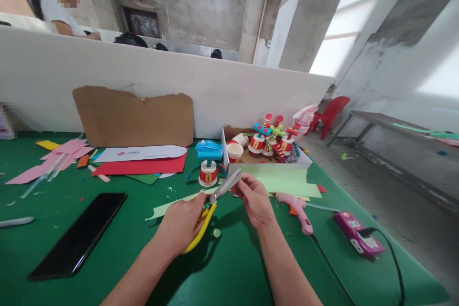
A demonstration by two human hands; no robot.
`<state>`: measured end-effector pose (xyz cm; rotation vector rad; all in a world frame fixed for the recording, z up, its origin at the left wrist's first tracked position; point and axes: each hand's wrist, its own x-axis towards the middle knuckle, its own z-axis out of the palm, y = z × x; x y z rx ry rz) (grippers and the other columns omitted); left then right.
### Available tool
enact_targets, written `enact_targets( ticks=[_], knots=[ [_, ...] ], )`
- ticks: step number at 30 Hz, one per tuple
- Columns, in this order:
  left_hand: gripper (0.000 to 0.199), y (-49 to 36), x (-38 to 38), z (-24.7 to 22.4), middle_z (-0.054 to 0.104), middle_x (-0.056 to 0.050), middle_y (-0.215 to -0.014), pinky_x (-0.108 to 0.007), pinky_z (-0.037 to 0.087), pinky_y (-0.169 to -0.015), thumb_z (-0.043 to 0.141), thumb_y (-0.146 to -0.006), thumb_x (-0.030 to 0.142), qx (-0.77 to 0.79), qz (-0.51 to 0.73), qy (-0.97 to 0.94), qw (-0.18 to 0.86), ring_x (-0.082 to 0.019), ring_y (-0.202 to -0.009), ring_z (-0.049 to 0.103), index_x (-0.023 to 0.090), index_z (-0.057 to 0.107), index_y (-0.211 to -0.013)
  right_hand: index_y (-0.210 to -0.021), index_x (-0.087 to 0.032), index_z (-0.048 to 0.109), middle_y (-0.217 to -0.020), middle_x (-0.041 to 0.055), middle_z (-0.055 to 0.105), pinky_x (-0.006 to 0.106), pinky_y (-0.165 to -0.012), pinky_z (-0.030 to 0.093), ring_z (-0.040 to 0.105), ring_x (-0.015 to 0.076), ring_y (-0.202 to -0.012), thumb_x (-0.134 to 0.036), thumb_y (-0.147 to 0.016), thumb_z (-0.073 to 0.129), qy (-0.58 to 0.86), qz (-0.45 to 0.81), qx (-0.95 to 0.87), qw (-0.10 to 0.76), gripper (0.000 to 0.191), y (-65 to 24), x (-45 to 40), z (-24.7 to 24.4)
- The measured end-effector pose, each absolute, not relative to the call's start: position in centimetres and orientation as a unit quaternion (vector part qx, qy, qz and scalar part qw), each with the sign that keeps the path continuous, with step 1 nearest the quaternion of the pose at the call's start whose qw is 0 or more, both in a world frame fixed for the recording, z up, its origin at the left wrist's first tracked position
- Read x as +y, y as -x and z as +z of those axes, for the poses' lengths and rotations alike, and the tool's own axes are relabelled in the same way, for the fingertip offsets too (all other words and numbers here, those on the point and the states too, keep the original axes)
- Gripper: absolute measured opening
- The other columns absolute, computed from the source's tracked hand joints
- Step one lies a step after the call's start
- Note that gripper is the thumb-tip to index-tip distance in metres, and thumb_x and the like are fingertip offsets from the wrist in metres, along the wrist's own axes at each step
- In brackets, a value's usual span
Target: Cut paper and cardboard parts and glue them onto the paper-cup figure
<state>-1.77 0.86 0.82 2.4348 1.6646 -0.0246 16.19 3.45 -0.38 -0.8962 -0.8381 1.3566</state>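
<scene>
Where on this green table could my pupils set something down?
Mostly bare: between the smartphone and left forearm, and between the right forearm and the cord of the hot glue gun. Crowded: the back, from pink paper to the box of paper-cup figures.

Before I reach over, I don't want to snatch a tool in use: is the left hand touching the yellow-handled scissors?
Touching. The head view shows the left hand gripping the yellow-handled scissors by the handle end, with no gap.
</scene>
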Motion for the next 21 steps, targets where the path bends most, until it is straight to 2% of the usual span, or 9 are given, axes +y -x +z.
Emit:
enact_targets(
  ticks=[8,21],
  knots=[
    [0.029,1.99,0.96,0.84,0.069,-0.009,-0.089,-0.034,0.045,-0.067,0.037,-0.086,0.024,0.58,0.013,-0.807,0.106,-0.029,-0.084,0.066,0.019,0.044,-0.114,-0.07,-0.017,0.068,-0.058,-0.0031,0.06,0.022,-0.058,0.043,0.052,0.0078,-0.054,-0.037,-0.057,0.08,0.416,0.57,-0.352,0.615,0.027,-16.31,3.61,-0.47],
    [0.021,2.54,1.68,0.24,0.067,-0.009,-0.082,-0.03,0.038,-0.059,0.034,-0.09,0.034,0.65,0.026,-0.755,0.077,-0.028,-0.076,0.066,0.019,0.044,-0.101,-0.079,-0.017,0.073,-0.059,-0.0015,0.063,0.024,-0.061,0.046,0.055,0.0094,-0.056,-0.032,-0.057,0.078,0.45,0.55,-0.347,0.612,0.027,-16.3,3.71,-0.41]
  ],
)
